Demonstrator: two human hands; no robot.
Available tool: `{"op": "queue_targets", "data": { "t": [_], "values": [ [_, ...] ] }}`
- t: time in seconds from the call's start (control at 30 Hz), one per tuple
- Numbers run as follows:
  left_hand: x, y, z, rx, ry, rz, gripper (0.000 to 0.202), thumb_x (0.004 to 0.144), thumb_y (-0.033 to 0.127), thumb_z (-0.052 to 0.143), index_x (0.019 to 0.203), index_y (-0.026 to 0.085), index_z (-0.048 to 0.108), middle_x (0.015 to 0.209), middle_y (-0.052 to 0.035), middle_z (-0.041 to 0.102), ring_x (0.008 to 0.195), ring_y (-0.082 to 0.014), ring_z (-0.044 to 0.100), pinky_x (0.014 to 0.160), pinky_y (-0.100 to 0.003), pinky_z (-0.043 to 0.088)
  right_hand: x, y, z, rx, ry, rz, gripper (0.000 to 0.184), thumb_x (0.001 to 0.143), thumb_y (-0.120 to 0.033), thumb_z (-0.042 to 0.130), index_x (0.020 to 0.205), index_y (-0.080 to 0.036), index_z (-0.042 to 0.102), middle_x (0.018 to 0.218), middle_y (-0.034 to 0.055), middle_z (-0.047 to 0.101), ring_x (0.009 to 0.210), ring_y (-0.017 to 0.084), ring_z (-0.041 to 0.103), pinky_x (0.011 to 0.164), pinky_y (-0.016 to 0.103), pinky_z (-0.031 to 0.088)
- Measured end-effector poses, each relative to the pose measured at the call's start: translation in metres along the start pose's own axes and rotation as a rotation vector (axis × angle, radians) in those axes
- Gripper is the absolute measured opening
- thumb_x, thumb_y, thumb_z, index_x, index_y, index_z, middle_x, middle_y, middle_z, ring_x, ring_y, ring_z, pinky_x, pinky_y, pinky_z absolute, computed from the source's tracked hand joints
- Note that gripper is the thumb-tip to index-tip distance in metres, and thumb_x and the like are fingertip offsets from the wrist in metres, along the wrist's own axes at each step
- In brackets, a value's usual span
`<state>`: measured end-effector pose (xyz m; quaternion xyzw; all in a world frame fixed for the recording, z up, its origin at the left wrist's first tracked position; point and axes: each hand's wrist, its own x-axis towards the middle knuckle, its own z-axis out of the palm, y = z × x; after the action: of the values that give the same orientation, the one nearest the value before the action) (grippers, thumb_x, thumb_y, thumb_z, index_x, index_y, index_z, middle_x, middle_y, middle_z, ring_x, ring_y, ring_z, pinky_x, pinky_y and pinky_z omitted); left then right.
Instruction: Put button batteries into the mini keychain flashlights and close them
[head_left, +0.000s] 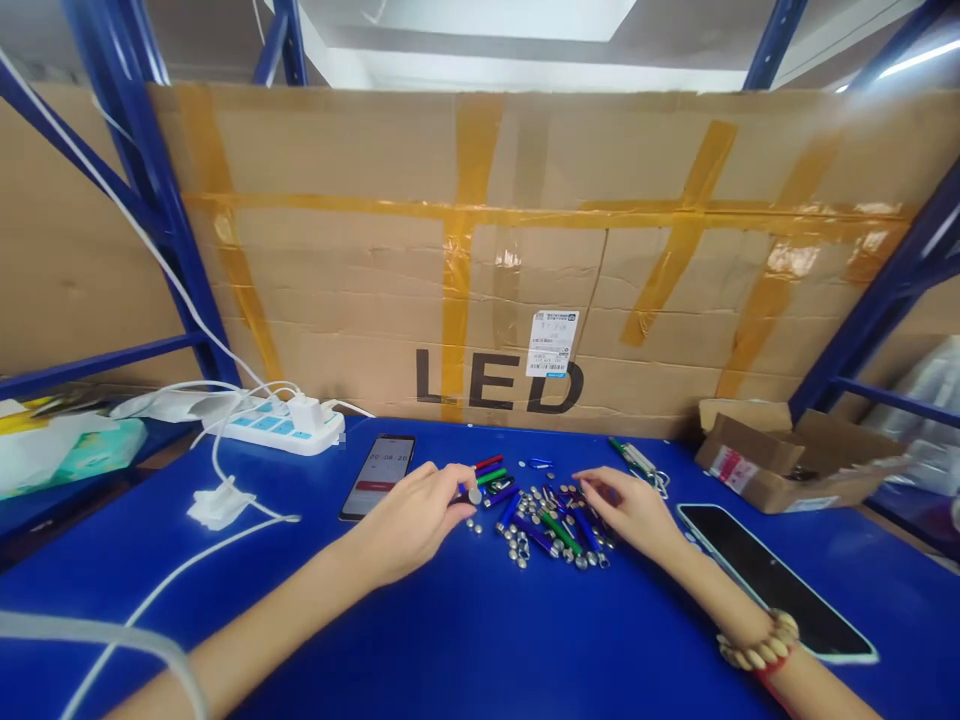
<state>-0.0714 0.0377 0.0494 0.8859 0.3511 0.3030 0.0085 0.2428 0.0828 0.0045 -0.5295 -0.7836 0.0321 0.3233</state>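
Observation:
My left hand (420, 515) is closed, thumb and fingers pinching a small dark tube with a round silver end (475, 496). Most of that tube is hidden in my grip. Just to its right lies a pile of small metal parts: blue tubes (507, 512), green tubes (561, 533), silver button-like pieces (523, 548) and small clips. A red tube (489, 462) rests at the pile's back left. Over the pile's right side, my right hand (630, 508) has its fingers bent and apart, fingertips close to the parts. Nothing shows between them.
Behind my left hand lies a phone (381, 465) showing a timer. A white power strip (281, 425) with trailing cables is at the left. At the right are a dark-screened tablet (776, 580), an open carton (780, 460) and some key-ring clips (640, 460). Taped cardboard (360, 300) closes off the back.

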Motion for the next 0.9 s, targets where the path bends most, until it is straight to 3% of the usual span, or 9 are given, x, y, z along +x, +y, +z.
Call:
{"op": "queue_targets", "data": {
  "t": [0.13,0.23,0.3,0.37,0.5,0.73,0.9],
  "values": [
    [-0.007,-0.012,-0.002,0.118,-0.035,0.257,0.013,0.094,0.022,0.031,0.093,0.018,0.043,0.082,-0.0026,0.063,0.067,-0.016,0.057,0.069,-0.029,0.044,0.004,-0.007,-0.008,-0.004,0.143,0.007,0.026,0.085,-0.037,0.047,0.09,-0.021,0.068,0.074,0.0033,0.068,0.054,0.014,0.058,0.049,0.026,0.047],
    [-0.013,-0.021,0.002,0.11,-0.042,0.343,0.015,0.094,0.022,0.029,0.093,0.017,0.043,0.086,-0.0053,0.064,0.071,-0.0161,0.058,0.067,-0.026,0.044,0.008,-0.039,-0.006,0.075,0.108,-0.031,0.023,0.086,-0.033,0.049,0.09,-0.02,0.067,0.068,0.0013,0.064,0.051,0.011,0.055,0.048,0.022,0.046],
    [-0.017,-0.025,0.009,0.056,-0.04,0.332,0.017,0.095,0.023,0.029,0.088,0.017,0.044,0.086,-0.0052,0.063,0.07,-0.0153,0.057,0.065,-0.025,0.044,0.011,-0.067,0.002,0.045,-0.024,-0.141,0.018,0.086,-0.03,0.051,0.09,-0.022,0.067,0.073,0.0,0.065,0.051,0.009,0.054,0.052,0.022,0.046],
    [-0.022,-0.028,0.018,0.009,-0.071,0.294,0.022,0.095,0.025,0.029,0.083,0.017,0.045,0.083,-0.0038,0.062,0.067,-0.0146,0.055,0.064,-0.025,0.044,0.015,-0.091,0.014,-0.046,-0.135,-0.281,0.016,0.086,-0.027,0.053,0.093,-0.023,0.067,0.082,0.0005,0.066,0.064,0.011,0.06,0.057,0.023,0.046],
    [-0.03,-0.028,0.027,-0.024,-0.146,0.242,0.028,0.096,0.031,0.031,0.081,0.016,0.05,0.081,-0.0038,0.06,0.069,-0.015,0.054,0.065,-0.026,0.044,0.015,-0.11,0.04,-0.222,-0.169,-0.486,0.018,0.085,-0.031,0.057,0.095,-0.021,0.067,0.083,0.0024,0.065,0.076,0.017,0.061,0.064,0.029,0.043],
    [-0.033,-0.026,0.022,-0.141,-0.192,0.097,0.038,0.097,0.039,0.028,0.081,0.017,0.054,0.081,-0.0015,0.058,0.071,-0.0114,0.056,0.065,-0.021,0.044,-0.001,-0.105,0.054,-0.16,-0.085,-0.42,0.021,0.091,-0.026,0.048,0.088,-0.022,0.069,0.08,0.0023,0.063,0.072,0.015,0.056,0.064,0.029,0.038],
    [-0.033,-0.014,0.024,-0.202,-0.179,0.051,0.037,0.096,0.041,0.03,0.081,0.017,0.054,0.08,-0.0005,0.057,0.067,-0.0098,0.055,0.062,-0.02,0.043,-0.004,-0.107,0.058,-0.033,-0.14,-0.287,0.014,0.087,-0.027,0.054,0.086,-0.021,0.066,0.085,0.0038,0.063,0.078,0.017,0.057,0.069,0.031,0.043]
  ]
}}
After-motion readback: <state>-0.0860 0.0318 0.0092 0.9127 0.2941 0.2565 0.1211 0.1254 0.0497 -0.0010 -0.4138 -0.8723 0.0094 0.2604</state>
